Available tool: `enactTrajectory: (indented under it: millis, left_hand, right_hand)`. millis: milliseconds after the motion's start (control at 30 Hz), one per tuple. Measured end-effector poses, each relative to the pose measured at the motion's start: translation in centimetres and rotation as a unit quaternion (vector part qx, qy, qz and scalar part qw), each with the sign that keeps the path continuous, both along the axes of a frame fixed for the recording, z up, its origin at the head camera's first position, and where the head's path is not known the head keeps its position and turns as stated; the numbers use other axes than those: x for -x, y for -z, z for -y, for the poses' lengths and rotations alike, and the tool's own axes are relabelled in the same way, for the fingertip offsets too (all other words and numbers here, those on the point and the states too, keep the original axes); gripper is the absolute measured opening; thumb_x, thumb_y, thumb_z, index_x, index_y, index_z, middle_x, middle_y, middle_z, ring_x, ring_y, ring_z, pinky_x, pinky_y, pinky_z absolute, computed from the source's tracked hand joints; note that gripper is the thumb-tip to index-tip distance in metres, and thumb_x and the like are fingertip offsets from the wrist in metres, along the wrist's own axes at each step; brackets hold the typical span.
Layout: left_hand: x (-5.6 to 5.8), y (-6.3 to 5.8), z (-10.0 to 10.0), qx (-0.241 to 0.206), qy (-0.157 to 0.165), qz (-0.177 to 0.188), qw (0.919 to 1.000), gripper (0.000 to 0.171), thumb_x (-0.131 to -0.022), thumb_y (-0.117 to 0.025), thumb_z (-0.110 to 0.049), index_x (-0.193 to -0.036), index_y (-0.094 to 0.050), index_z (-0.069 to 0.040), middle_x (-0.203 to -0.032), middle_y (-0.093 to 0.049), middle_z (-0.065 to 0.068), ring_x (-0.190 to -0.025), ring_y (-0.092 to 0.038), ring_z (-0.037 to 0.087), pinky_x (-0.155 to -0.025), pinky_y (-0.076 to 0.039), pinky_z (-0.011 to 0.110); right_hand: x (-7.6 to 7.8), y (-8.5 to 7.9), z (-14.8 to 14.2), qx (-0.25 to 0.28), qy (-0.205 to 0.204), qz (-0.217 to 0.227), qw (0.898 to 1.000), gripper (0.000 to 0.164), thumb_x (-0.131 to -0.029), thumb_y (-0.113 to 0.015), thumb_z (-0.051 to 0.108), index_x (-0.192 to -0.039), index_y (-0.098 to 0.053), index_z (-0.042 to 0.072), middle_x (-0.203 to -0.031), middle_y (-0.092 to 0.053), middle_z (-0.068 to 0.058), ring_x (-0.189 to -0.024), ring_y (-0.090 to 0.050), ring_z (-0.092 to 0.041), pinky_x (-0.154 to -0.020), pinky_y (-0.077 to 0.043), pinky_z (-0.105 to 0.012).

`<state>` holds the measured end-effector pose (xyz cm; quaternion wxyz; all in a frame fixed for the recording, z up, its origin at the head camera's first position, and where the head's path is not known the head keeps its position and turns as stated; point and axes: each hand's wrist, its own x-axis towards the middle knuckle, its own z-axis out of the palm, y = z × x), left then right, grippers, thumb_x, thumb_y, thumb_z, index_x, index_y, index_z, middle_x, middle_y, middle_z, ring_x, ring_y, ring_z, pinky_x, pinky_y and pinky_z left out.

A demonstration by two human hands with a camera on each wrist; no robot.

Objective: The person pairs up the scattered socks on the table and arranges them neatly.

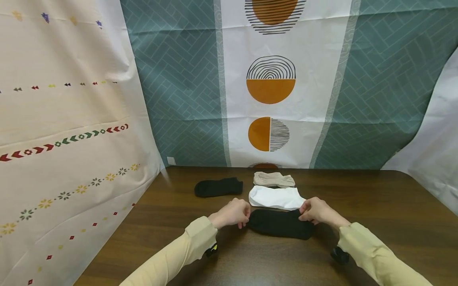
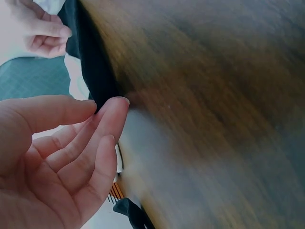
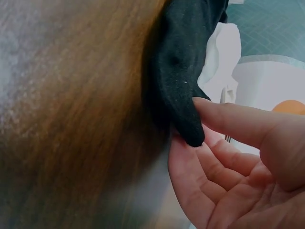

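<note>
A black sock [image 1: 277, 223] lies stretched sideways on the table, nearest to me of the socks. At its toe end, my left hand [image 1: 234, 212] pinches the tip between thumb and index finger, as the left wrist view shows. My right hand [image 1: 318, 211] grips the opposite end, thumb on top and fingers [image 3: 183, 167] beneath the fabric. Just behind it lies a white sock [image 1: 275, 197], close to the right hand's fingertips. Part of the black sock's cuff is hidden by the right hand.
Behind the white sock is a beige sock [image 1: 273, 179]. Another black sock [image 1: 218, 187] lies alone to the left. The brown wooden table [image 1: 379, 194] ends at a hanging patterned cloth [image 1: 186, 99], and a white cloth [image 1: 71, 139] borders its left side.
</note>
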<state>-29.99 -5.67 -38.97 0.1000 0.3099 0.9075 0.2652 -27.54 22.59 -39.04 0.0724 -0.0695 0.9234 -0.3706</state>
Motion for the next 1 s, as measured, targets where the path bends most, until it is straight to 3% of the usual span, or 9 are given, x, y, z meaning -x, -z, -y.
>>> enactTrajectory:
  millis: [400, 600, 800, 1000]
  left_hand:
    - [-0.2, 0.0, -0.1, 0.001, -0.006, -0.008, 1.0000, 0.021, -0.079, -0.062, 0.004, -0.063, -0.053, -0.007, -0.054, -0.056, 0.003, -0.044, -0.057, 0.014, -0.043, -0.041, 0.020]
    - [0.0, -0.2, 0.0, 0.003, -0.010, -0.043, 0.9990, 0.019, -0.081, -0.063, -0.003, -0.065, -0.055, -0.010, -0.052, -0.055, -0.001, -0.042, -0.054, 0.011, -0.043, -0.040, 0.019]
    - [0.3, -0.9, 0.1, -0.025, -0.022, -0.064, 0.9974, 0.016, -0.082, -0.063, -0.007, -0.067, -0.057, -0.010, -0.052, -0.053, -0.003, -0.041, -0.050, 0.008, -0.043, -0.041, 0.020]
    - [0.8, -1.0, 0.8, -0.023, -0.039, -0.096, 0.9944, 0.012, -0.080, -0.065, -0.010, -0.070, -0.059, -0.010, -0.059, -0.051, -0.005, -0.049, -0.047, 0.007, -0.045, -0.039, 0.021]
  right_hand:
    - [-0.1, -0.2, 0.1, -0.013, 0.007, -0.013, 1.000, 0.018, -0.070, -0.075, 0.003, -0.078, -0.059, -0.002, -0.066, -0.055, -0.004, -0.060, -0.054, -0.017, -0.055, -0.049, -0.035]
    - [0.2, -0.5, -0.1, 0.006, 0.012, -0.030, 0.999, 0.017, -0.072, -0.074, 0.006, -0.079, -0.060, -0.002, -0.066, -0.057, -0.004, -0.060, -0.056, -0.019, -0.055, -0.049, -0.034]
    - [0.7, -1.9, 0.6, 0.031, 0.018, -0.064, 0.997, 0.020, -0.073, -0.074, 0.009, -0.081, -0.061, -0.003, -0.068, -0.057, -0.004, -0.060, -0.057, -0.021, -0.055, -0.050, -0.035]
    - [1.4, -2.1, 1.4, 0.076, -0.008, -0.089, 0.993, 0.031, -0.076, -0.073, 0.019, -0.089, -0.060, -0.006, -0.076, -0.059, -0.008, -0.064, -0.056, -0.021, -0.057, -0.049, -0.033]
